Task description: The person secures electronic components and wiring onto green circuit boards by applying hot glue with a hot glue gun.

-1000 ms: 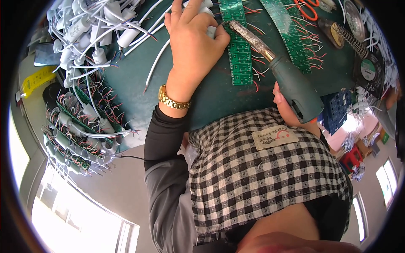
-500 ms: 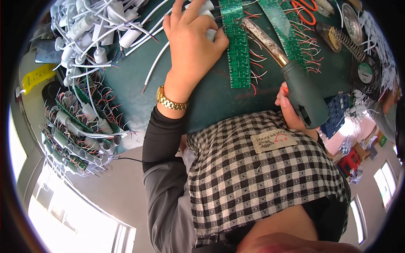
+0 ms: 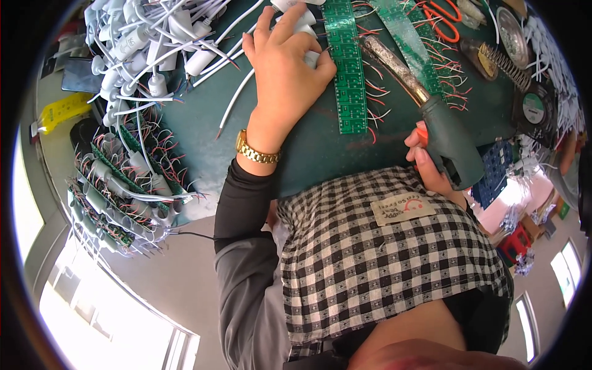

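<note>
My left hand [image 3: 280, 86], with a gold watch at its wrist, is closed round a white plastic housing [image 3: 312, 59] on a cable. Its thumb lies against the edge of a green circuit-board strip [image 3: 351, 92]; the fingertips partly hide behind the white parts. Thin red and white wires [image 3: 377, 86] stick out along the strip's right side. In my right hand [image 3: 424, 159] is a dark-handled soldering iron [image 3: 453, 142], its fingers wrapped round the grip by an orange trigger. The iron's metal barrel points up and left, its end close to the strip's wires.
A second wired board strip [image 3: 413, 49] lies to the right, with orange-handled scissors [image 3: 443, 21] and a coiled-spring iron stand [image 3: 505, 68] beyond. White cabled housings [image 3: 132, 43] pile up at far left, above wired board assemblies [image 3: 117, 203]. A solder reel [image 3: 533, 108] sits at right.
The whole view has shifted slightly, moving most things a little right and down. The soldering iron's end sits slightly farther from the strip. Both hands keep their holds.
</note>
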`<action>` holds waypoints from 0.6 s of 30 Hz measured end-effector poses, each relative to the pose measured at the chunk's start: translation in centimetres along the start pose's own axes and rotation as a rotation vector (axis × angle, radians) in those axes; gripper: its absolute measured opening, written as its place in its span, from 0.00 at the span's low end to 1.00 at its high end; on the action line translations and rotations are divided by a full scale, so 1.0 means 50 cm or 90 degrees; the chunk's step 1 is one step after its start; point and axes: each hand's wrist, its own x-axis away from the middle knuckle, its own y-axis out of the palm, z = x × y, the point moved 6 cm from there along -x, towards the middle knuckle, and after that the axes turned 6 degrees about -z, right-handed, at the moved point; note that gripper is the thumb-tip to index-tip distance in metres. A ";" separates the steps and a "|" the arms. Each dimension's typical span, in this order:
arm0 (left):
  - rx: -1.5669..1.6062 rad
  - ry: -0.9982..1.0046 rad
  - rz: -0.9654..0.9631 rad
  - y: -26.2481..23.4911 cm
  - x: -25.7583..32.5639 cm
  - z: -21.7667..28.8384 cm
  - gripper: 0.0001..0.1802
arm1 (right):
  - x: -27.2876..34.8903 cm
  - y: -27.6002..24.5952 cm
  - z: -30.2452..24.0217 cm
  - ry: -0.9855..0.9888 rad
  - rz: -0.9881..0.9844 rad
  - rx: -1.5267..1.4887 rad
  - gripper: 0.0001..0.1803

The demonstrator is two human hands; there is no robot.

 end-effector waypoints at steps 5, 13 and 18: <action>-0.026 0.064 0.075 0.002 0.016 -0.007 0.05 | 0.004 -0.005 0.004 0.001 0.007 -0.027 0.07; -0.028 0.063 0.063 -0.002 0.019 -0.003 0.06 | 0.007 -0.005 0.009 -0.012 0.001 -0.066 0.08; -0.010 0.057 0.062 0.000 0.019 -0.002 0.06 | 0.008 -0.009 0.014 -0.007 -0.002 -0.062 0.07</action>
